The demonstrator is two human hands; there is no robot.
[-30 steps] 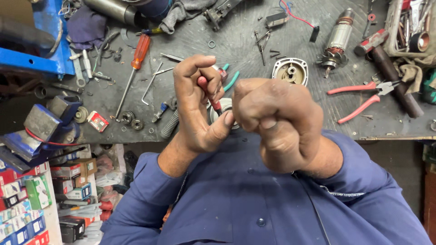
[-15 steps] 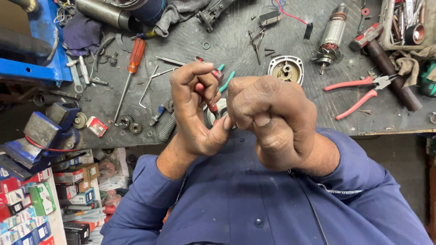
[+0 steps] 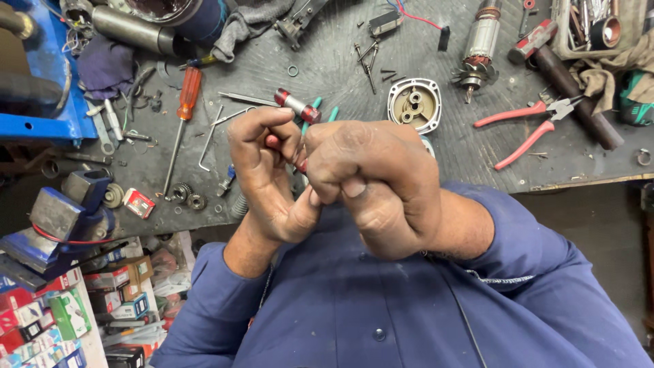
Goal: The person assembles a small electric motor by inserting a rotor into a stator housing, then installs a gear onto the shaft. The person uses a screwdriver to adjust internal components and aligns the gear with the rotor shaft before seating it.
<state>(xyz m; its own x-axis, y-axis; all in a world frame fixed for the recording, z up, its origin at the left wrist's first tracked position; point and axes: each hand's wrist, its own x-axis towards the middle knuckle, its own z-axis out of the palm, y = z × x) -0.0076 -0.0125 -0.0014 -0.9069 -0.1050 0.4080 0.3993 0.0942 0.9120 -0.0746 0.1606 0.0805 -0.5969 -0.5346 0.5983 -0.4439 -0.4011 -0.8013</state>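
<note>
My left hand point(image 3: 266, 170) is raised over the bench edge, with its fingertips pinched on a small red piece point(image 3: 271, 142). My right hand point(image 3: 371, 180) is curled into a fist pressed against the left hand. It grips a teal-handled tool point(image 3: 332, 114), of which only the handle tips show above the knuckles. Whatever sits between the two hands is hidden. Just beyond the fingers, a short red and silver cylinder point(image 3: 298, 106) lies on the dark workbench point(image 3: 327, 61).
An orange-handled screwdriver point(image 3: 182, 116), red-handled pliers point(image 3: 528, 123), a motor armature point(image 3: 477, 48), a round metal housing point(image 3: 414, 103), loose screws and gears litter the bench. A blue vise point(image 3: 41, 102) stands at left. Small boxes point(image 3: 41, 320) are stacked lower left.
Both hands stay pressed together and have shifted slightly down and right in the view. The red and silver cylinder now shows above my fingers.
</note>
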